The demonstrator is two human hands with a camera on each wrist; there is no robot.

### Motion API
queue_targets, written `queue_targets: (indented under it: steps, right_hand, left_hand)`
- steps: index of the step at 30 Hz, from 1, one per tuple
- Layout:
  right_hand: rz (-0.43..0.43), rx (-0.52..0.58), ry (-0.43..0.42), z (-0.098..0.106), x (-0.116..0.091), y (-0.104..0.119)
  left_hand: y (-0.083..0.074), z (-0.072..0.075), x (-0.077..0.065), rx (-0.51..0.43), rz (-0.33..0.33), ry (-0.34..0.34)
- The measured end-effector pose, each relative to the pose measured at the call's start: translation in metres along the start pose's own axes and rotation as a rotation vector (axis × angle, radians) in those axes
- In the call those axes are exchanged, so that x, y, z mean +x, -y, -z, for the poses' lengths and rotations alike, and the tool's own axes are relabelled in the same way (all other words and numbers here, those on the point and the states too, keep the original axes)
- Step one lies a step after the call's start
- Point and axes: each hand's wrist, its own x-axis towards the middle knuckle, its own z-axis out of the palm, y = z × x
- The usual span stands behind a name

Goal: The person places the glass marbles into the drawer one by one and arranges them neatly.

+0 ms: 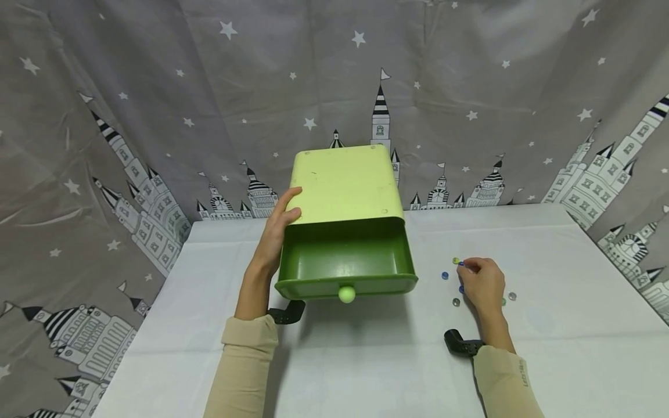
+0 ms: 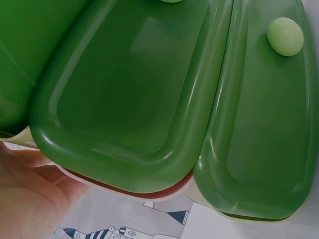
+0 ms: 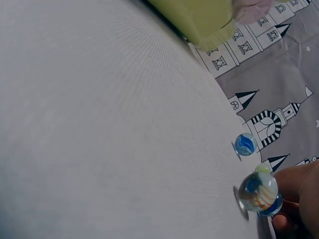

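Note:
A small drawer unit (image 1: 345, 183) with a pale yellow-green top stands at the table's middle, its green top drawer (image 1: 345, 287) pulled out and the inner floor showing. My left hand (image 1: 272, 238) rests along the unit's left side, thumb and a finger over the top edge. To the right, my right hand (image 1: 483, 284) reaches down among glass marbles, thumb and fingertips pinching a blue marble (image 3: 271, 206). Nearer the wrist camera lies a clear marble (image 3: 258, 191) with orange and blue swirls. Another blue marble (image 1: 445, 276) and a yellow-green marble (image 1: 456, 260) lie close by.
Two more green drawer fronts (image 2: 124, 99) sit pushed in below the top one, with round knobs. Several other marbles, among them a clear marble (image 1: 512, 296), lie around the right hand on the white tabletop (image 1: 360, 371). A grey castle-print curtain (image 1: 334, 69) hangs behind.

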Motion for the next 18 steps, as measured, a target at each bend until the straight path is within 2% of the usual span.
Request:
queue_targets:
  steps: [18]
  right_hand:
    - [0.009, 0.025, 0.017, 0.006, -0.0001, 0.0071]
  left_hand:
    - [-0.0033, -0.001, -0.0004, -0.023, 0.007, -0.004]
